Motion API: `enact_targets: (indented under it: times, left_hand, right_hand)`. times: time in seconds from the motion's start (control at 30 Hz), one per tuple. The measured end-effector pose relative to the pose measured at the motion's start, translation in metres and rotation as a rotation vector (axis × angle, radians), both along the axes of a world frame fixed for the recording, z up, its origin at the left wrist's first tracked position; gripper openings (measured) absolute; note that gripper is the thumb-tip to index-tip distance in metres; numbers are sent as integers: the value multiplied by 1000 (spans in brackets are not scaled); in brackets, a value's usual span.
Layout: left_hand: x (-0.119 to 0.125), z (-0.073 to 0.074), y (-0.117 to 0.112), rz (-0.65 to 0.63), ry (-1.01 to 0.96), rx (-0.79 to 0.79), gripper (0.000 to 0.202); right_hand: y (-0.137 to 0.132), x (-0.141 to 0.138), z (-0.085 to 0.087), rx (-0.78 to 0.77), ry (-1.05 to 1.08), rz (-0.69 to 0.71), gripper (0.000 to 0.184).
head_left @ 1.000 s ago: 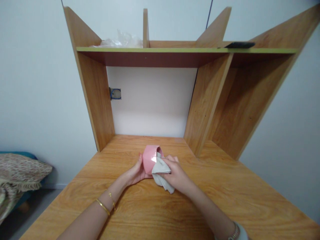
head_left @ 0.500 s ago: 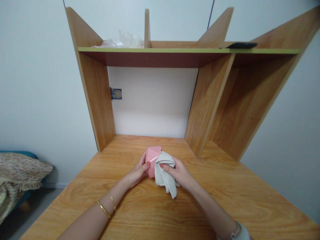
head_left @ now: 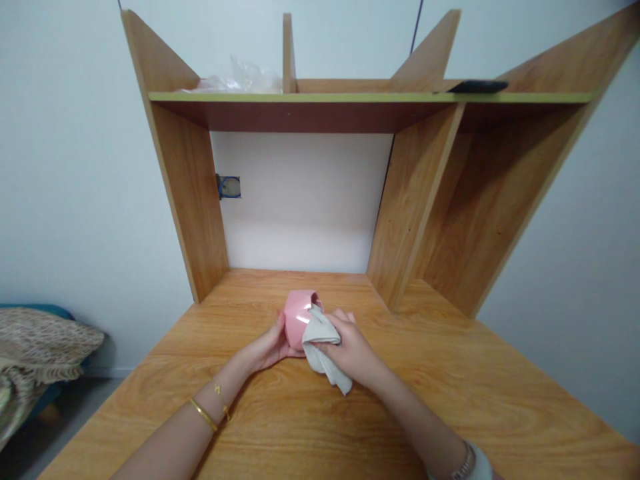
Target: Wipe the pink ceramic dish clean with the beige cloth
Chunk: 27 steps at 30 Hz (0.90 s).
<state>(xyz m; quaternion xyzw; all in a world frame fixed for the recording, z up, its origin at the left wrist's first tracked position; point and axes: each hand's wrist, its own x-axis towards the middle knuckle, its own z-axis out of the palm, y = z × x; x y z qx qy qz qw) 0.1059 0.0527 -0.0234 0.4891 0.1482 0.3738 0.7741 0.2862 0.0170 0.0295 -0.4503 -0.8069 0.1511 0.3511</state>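
Tilted above the desk is a glossy pink, faceted pot-like vessel [head_left: 297, 319], its opening turned toward the right. My left hand [head_left: 276, 345] grips it from the left, with the thumb on its side and fingers underneath. A pale grey cloth [head_left: 320, 347] is bunched in my right hand [head_left: 350, 343]. Part of the cloth presses against the vessel's rim and front, and its loose end hangs down. The inside of the vessel is mostly hidden by the cloth.
The wooden desk [head_left: 300, 427] carries a hutch with a shelf [head_left: 340, 98] above. Clear plastic wrapping [head_left: 243, 79] and a flat dark object [head_left: 477, 87] lie on that shelf. An open wall socket box [head_left: 230, 187] is behind. A patterned blanket [head_left: 45, 340] drapes at far left.
The pink vessel has turned so that its opening shows on the right. My left thumb has shifted back along its side, and the cloth has moved to the rim.
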Motion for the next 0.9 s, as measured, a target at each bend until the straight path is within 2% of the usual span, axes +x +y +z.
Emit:
enact_targets:
  times: [0.07, 0.13, 0.27, 0.37, 0.5, 0.63, 0.77, 0.9]
  left_hand:
    - [2, 1, -2, -24, 27, 23, 76]
    - [5, 3, -5, 7, 42, 61, 83]
    - [9, 8, -8, 201, -2, 135, 100]
    - [8, 8, -5, 223, 1, 93, 91]
    - [4, 4, 0, 210, 15, 12, 73]
    - [2, 2, 3, 196, 18, -40, 61]
    - [1, 3, 4, 162, -33, -105, 65]
    - [-1, 6, 3, 60, -21, -100, 73]
  right_hand:
    - [3, 2, -2, -43, 102, -10, 17]
    - [8, 5, -5, -99, 249, 34, 21]
    - [15, 9, -10, -225, 464, 158, 28]
    - [14, 6, -10, -188, 389, 136, 26]
    - [8, 2, -4, -57, 192, 74, 22]
    - [2, 1, 3, 12, -15, 74, 25]
    - [-1, 2, 4, 118, -195, 120, 17]
    - [2, 0, -1, 114, -128, 52, 18]
